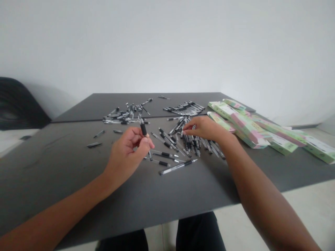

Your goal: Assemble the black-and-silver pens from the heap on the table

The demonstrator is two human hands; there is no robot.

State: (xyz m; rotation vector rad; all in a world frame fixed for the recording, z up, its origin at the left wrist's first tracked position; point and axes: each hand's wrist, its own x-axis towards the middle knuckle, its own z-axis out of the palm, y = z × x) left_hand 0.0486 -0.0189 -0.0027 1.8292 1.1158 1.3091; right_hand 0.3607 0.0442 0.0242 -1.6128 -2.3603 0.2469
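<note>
My left hand [129, 148] is closed round a pen [143, 129] with a black grip, held upright above the dark table [65, 167]. My right hand [202, 128] reaches over a loose pile of pens [188, 143] at the table's middle, its fingers curled and pinching at something in the pile that I cannot make out. Several single pens [178, 167] lie scattered between the two hands. My own legs show under the table's near edge.
Another heap of pens and caps [125, 115] lies at the back left, and a neat row of pens [187, 107] at the back centre. Several green and pink boxes [251, 127] are stacked on the right. A dark chair [18, 104] stands at far left.
</note>
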